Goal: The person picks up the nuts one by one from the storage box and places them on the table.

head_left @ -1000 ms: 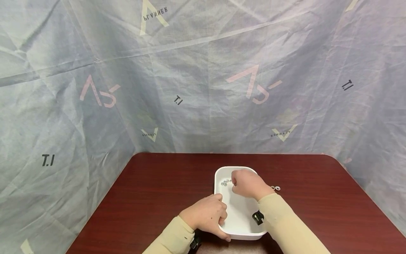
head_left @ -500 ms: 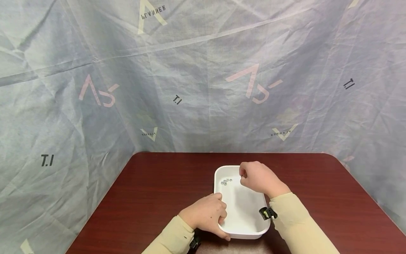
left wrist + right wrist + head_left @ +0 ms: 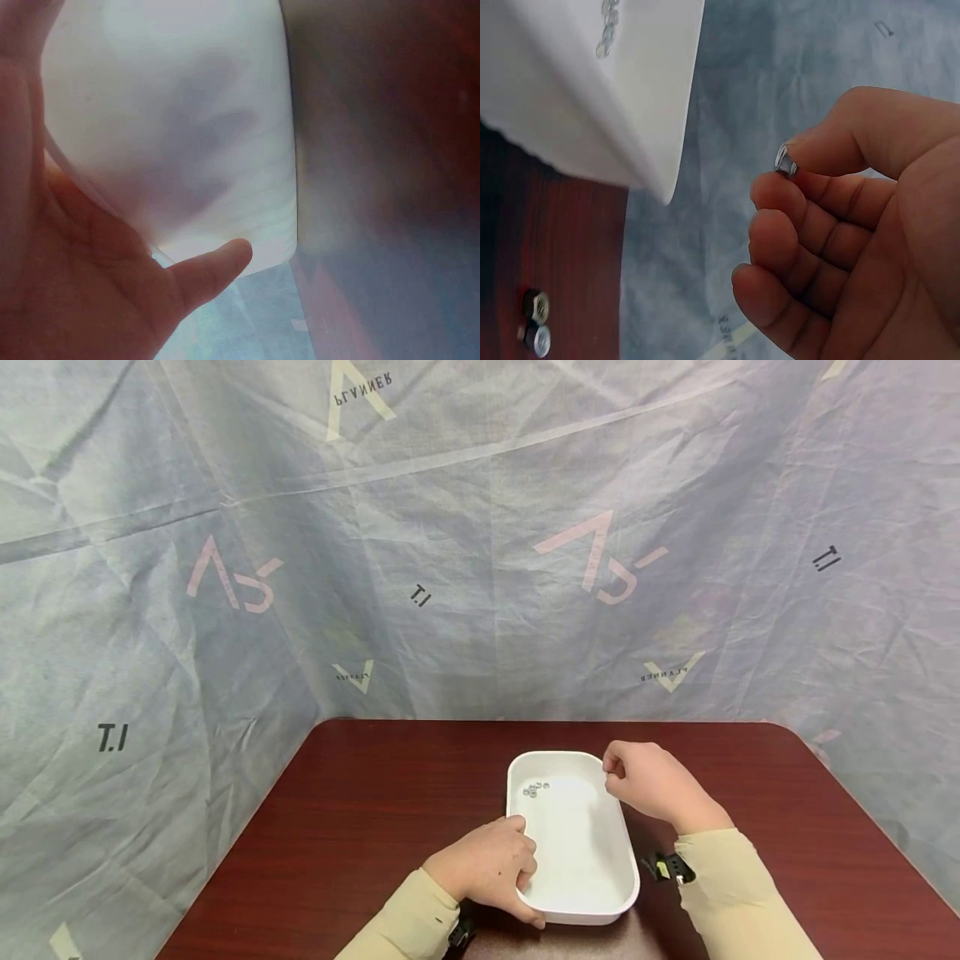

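A white plastic tray [image 3: 573, 860] stands on the table, long side pointing away from me. My left hand [image 3: 491, 867] grips its near left rim, thumb [image 3: 214, 274] outside the wall and fingers over the edge. Several small metal nuts [image 3: 533, 791] lie in the tray's far left corner. By the far right rim is my right hand [image 3: 660, 783]; in the right wrist view it pinches a shiny metal nut [image 3: 785, 160] between thumb and forefinger, the other fingers curled. Two more nuts [image 3: 537, 322] rest on the table beyond the tray wall, hidden by my right hand in the head view.
The dark red wooden table [image 3: 390, 793] extends on both sides of the tray. A grey printed cloth [image 3: 480, 568] hangs behind and beside it. Black wrist cameras [image 3: 670, 867] sit near my sleeves.
My right hand has risen out of the tray and moved right, over its far right rim, with the nut pinched. The left hand and tray have stayed in place.
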A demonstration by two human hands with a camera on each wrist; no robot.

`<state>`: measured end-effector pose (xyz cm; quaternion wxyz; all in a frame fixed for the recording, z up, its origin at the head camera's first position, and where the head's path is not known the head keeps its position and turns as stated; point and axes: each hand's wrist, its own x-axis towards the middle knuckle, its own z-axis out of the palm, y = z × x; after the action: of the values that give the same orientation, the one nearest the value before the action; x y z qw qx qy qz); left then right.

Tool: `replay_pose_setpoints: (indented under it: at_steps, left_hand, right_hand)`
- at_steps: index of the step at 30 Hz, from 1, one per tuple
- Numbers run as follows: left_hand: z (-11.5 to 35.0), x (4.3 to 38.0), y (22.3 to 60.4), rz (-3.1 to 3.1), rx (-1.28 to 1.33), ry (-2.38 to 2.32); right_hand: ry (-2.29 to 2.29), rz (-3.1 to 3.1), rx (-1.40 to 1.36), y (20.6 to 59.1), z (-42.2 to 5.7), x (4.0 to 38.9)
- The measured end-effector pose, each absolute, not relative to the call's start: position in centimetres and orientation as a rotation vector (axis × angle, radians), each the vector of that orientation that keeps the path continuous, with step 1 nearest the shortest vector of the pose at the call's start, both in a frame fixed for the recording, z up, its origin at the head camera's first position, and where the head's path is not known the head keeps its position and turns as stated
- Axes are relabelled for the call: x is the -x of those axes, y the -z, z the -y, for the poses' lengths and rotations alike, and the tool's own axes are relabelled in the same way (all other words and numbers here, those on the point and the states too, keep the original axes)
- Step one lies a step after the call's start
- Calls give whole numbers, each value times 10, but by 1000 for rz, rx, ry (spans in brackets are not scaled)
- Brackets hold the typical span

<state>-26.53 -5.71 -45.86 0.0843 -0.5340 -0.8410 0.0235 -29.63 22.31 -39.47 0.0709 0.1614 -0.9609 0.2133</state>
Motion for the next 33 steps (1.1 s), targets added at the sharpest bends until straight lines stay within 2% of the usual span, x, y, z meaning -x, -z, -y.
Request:
replay_pose_setpoints:
  at_steps: [33]
  left_hand:
    - [54, 268, 458, 2547, 1574, -101]
  right_hand:
    - [-749, 2968, -271, 445, -293, 309]
